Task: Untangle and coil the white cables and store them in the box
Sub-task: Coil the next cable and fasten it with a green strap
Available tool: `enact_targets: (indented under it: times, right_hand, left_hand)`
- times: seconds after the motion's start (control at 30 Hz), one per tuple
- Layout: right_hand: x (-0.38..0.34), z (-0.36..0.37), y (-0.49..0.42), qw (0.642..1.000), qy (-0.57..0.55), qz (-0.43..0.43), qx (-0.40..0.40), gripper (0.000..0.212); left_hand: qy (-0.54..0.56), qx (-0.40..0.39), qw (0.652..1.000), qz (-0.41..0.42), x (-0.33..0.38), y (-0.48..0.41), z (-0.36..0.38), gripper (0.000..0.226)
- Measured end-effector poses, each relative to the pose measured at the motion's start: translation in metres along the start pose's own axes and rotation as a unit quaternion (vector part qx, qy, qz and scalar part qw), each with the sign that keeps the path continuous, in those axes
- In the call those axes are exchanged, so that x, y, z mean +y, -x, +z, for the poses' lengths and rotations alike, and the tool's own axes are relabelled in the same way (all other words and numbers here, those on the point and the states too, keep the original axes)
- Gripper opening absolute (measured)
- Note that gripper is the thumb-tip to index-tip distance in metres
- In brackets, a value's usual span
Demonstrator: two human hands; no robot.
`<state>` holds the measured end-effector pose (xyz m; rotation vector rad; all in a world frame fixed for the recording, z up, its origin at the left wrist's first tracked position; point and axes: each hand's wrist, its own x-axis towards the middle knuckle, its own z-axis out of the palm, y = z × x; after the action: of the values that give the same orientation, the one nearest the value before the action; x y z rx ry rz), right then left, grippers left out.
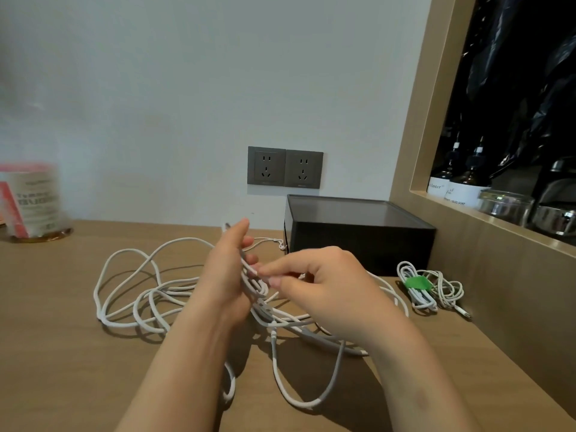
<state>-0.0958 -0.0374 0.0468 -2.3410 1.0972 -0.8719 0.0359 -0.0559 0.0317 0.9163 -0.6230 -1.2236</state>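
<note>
White cable loops (282, 381) hang right at the near edge of the wooden surface (62, 353), soft and limp, sagging under their own slight weight. Up from there, both hands are in the thick of it: the left hand (226, 275) stands upright with several turns of cable gathered against its palm and fingers, its grip closed loosely round that small bundle, while the right hand (324, 282) pinches a single strand between thumb and forefinger, a narrow grip, just beside the left fingers. My read: a coil is being started while the knot gets teased apart. This stuff is light and floppy, a bit springy, likely smooth enough to slip, so it wants holding at the gathered turns, with the free strand fed through the fingertips and not yanked. Pull hard and the crossings look likely to tighten! Spread wide to the left lies the tangled heap of cables (131, 294), big loops crossing each other flat on the surface. Off to the right, a finished coil with a green tie (419, 283) sits beside the box, not yet stored. Behind it stands the black box (358, 244), against the wall, apparently with its lid on. Furthest back, two grey wall sockets (285, 167).
</note>
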Motion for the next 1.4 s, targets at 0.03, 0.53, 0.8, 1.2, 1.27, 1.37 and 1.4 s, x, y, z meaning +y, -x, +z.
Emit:
enact_targets:
  times: [0.03,0.53,0.8,1.2,1.27,1.37,1.4]
  right_hand:
    - [0.000,-0.002,0.001,1.000,-0.019,0.013,-0.018,0.021]
    - [-0.001,-0.013,0.006,0.987,-0.054,0.079,-0.131,0.019]
    - [0.004,-0.019,0.009,0.990,-0.054,0.105,-0.079,0.016]
    - [0.014,-0.033,0.010,0.990,-0.032,0.129,0.049,0.040]
    - [0.013,-0.041,0.015,0.990,-0.059,0.125,0.021,0.023]
    - [0.010,-0.048,0.021,0.992,-0.038,0.118,-0.031,0.004]
    - [0.010,-0.046,0.019,0.992,-0.023,0.124,-0.022,0.004]
  left_hand:
    - [0.026,0.008,1.000,0.001,0.002,-0.002,-0.002,0.030]
    - [0.302,-0.041,0.948,-0.096,0.007,0.004,-0.005,0.045]
    - [0.339,-0.062,0.935,-0.084,0.015,0.008,-0.002,0.040]
    - [0.352,-0.087,0.926,-0.106,0.024,0.015,-0.001,0.047]
    - [0.346,-0.073,0.930,-0.102,0.025,0.014,-0.003,0.047]
    - [0.338,-0.060,0.934,-0.097,0.025,0.013,-0.005,0.047]
    - [0.336,-0.061,0.934,-0.099,0.025,0.014,-0.005,0.046]
